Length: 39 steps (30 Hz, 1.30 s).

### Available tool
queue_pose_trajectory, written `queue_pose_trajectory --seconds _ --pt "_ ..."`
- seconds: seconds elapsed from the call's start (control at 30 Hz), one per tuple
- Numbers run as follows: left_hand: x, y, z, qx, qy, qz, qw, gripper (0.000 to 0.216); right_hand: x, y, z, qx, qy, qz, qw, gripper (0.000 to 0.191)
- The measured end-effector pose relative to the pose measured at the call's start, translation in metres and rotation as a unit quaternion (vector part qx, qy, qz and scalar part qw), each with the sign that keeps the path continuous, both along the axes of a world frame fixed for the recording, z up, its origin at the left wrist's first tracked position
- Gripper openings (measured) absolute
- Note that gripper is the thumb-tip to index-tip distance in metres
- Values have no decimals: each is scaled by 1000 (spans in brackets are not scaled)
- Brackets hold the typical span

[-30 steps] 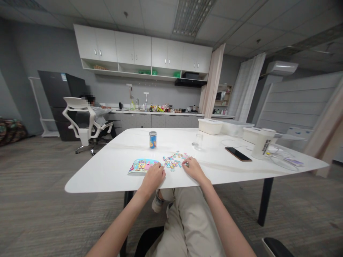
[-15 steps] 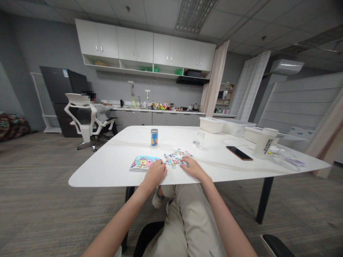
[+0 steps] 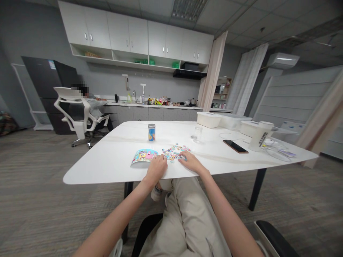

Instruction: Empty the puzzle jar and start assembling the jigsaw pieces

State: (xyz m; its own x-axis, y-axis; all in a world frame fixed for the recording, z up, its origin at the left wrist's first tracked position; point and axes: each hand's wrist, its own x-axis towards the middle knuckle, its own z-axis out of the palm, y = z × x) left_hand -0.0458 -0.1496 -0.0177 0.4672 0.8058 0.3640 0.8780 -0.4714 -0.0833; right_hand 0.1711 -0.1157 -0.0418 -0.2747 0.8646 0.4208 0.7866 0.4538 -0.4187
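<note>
A small pile of colourful jigsaw puzzle pieces lies on the white table in front of me. My left hand rests at the pile's left side with its fingers curled; what is under the fingertips is hidden. It overlaps the right end of a cartoon picture sheet, which bows up from the tabletop. On the pile's right edge is my right hand, fingers bent, thumb apart from them, fingertips touching pieces. Beyond the sheet stands a blue printed jar with a grey lid.
A clear jar stands behind the pile, its lid beside it. Farther right are a phone, a white cup, cables and white bins. A person sits in a white-framed chair at the counter.
My view has shifted a little. The picture sheet looks more arched and its right part is more covered by my left hand. My right hand stays at the pieces.
</note>
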Motion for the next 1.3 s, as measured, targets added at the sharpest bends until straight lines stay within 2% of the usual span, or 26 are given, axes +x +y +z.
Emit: queue_pose_trajectory --seconds 0.27,0.4,0.47,0.57,0.67,0.8,1.0,1.3 --pt "-3 1 -4 11 -7 -7 1000 26 1 0 0 2 0 -7 1000 24" --pt "-5 -4 0 15 -24 1 1000 24 3 1 -2 14 24 3 1000 23" --pt "-6 -10 3 30 -38 36 998 23 3 1 -2 13 22 25 999 22" --pt "-7 -21 7 57 -46 123 990 27 1 -2 2 9 8 67 998 19" --pt "-10 -28 7 32 -43 170 984 38 -2 -5 6 0 12 89 996 19" --pt "-14 -28 2 13 -40 162 986 44 -4 -5 7 -19 26 80 996 20" --pt "-18 -25 0 18 -31 133 990 41 -3 -1 2 -15 32 42 998 22" --pt "-19 -22 -2 12 -51 89 995 35 0 4 -5 15 40 30 999 27"
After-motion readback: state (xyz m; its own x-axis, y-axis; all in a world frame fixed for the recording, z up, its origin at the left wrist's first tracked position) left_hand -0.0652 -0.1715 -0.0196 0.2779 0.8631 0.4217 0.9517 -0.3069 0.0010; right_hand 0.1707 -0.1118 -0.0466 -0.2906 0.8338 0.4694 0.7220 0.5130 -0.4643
